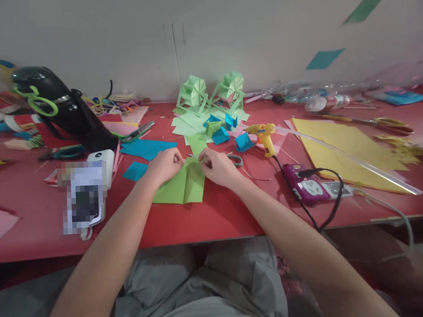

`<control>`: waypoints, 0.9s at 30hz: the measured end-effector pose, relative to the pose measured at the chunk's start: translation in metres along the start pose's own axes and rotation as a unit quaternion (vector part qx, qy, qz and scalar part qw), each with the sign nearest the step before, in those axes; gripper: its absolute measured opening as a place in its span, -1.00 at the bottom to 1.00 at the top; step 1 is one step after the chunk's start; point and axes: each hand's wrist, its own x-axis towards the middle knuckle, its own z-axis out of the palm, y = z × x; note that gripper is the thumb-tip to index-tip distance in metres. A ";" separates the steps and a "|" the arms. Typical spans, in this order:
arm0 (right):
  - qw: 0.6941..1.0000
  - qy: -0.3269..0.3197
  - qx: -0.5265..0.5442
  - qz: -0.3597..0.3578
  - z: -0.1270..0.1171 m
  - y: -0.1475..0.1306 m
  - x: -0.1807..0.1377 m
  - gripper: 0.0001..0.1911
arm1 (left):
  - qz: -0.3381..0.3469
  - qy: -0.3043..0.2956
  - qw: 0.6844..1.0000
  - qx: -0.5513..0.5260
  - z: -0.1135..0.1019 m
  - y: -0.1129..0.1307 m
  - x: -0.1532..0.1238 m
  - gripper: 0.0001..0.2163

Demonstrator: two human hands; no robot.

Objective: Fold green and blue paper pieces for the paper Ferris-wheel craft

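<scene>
Pinching the far edge of a creased green sheet (178, 189), the left hand (166, 167) and right hand (218, 167) hold it near the front of the red table (213, 223). Scissors (237, 160) lie just beside the right hand, partly hidden. Blue paper (150, 149) lies beyond the left; a yellow glue gun (265, 140) lies to the right. Behind stand two paper models (194, 90). At back right, a clear bottle (324, 103) lies sideways; its contents I cannot tell.

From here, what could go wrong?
1. Left hand and right hand pinch the creased green sheet; an uneven pull might wrinkle or tear it.
2. The cord of the glue gun runs near the right forearm; a snag could drag the gun.
3. A blue folded piece lies beside the gun; a knock might crush it.
</scene>
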 end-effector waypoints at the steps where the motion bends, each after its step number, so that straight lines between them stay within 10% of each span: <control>1: 1.000 0.000 -0.002 -0.001 0.000 0.000 0.000 -0.82 | 0.000 0.000 1.000 0.000 0.000 0.000 0.000 -0.88; 27: 0.997 0.032 0.074 -0.005 0.002 0.001 -0.001 -0.86 | 0.024 -0.008 0.999 0.020 -0.006 -0.004 -0.002 -0.91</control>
